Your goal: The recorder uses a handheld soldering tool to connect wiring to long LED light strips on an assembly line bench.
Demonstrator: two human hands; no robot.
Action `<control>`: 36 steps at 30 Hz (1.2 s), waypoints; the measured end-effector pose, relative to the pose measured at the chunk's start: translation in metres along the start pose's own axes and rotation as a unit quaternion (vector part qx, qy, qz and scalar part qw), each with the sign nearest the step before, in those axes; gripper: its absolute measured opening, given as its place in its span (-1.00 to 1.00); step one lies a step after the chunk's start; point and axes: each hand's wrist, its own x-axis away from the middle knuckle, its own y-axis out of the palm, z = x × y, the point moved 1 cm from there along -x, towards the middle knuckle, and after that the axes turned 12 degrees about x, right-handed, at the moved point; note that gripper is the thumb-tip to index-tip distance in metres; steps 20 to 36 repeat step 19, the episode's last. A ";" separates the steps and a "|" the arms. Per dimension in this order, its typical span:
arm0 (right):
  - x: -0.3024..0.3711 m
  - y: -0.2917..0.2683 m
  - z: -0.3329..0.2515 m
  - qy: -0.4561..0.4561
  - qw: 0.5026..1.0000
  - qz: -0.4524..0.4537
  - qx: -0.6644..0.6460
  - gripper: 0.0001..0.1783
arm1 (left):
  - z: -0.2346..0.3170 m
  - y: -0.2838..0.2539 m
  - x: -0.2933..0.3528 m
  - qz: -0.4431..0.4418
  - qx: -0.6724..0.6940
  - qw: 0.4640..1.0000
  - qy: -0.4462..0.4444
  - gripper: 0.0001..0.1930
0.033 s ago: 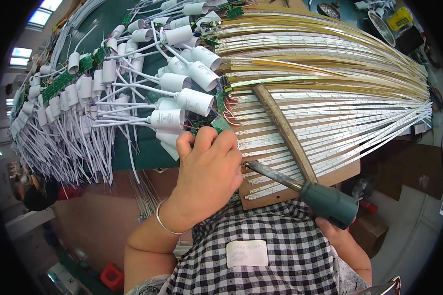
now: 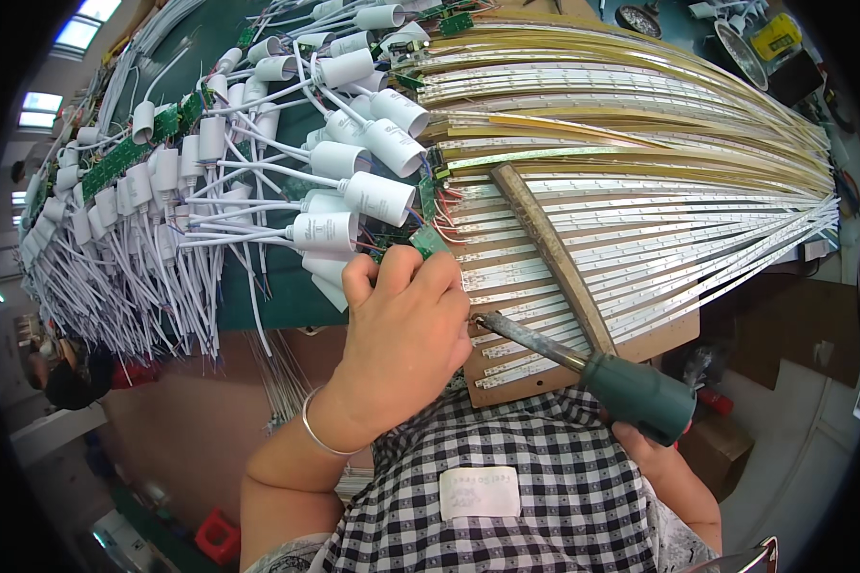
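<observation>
My left hand (image 2: 401,329) is closed at the left ends of the white LED strips (image 2: 526,272), its fingers bent down. What they pinch is hidden beneath them. A small green circuit board (image 2: 427,242) with red wires shows just beyond the knuckles. My right hand (image 2: 652,456), partly hidden, grips the green handle of a soldering iron (image 2: 640,396). The iron's tip meets the strip ends beside my left fingers. Across the strips lies a worn wooden bar (image 2: 554,253). A brown board (image 2: 631,349) sits under the strips.
White lamp holders (image 2: 325,232) with cables and green boards crowd the left of the green table (image 2: 268,306). Yellow-edged strips (image 2: 583,105) fan out at the far side. A yellow container (image 2: 776,36) and a round metal dish (image 2: 741,54) stand far right. A red stool (image 2: 218,537) is lower left.
</observation>
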 end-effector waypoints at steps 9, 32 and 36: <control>0.012 0.002 0.011 -0.004 0.997 0.033 -0.066 -0.51 | -0.002 -0.002 -0.002 -0.014 -0.006 1.000 0.005 -0.87; 0.010 0.001 0.011 -0.028 1.000 0.011 -0.001 -0.62 | -0.005 -0.003 -0.002 -0.019 -0.012 1.000 0.010 -0.85; 0.010 0.001 0.011 -0.028 1.000 0.011 -0.001 -0.62 | -0.005 -0.003 -0.002 -0.019 -0.012 1.000 0.010 -0.85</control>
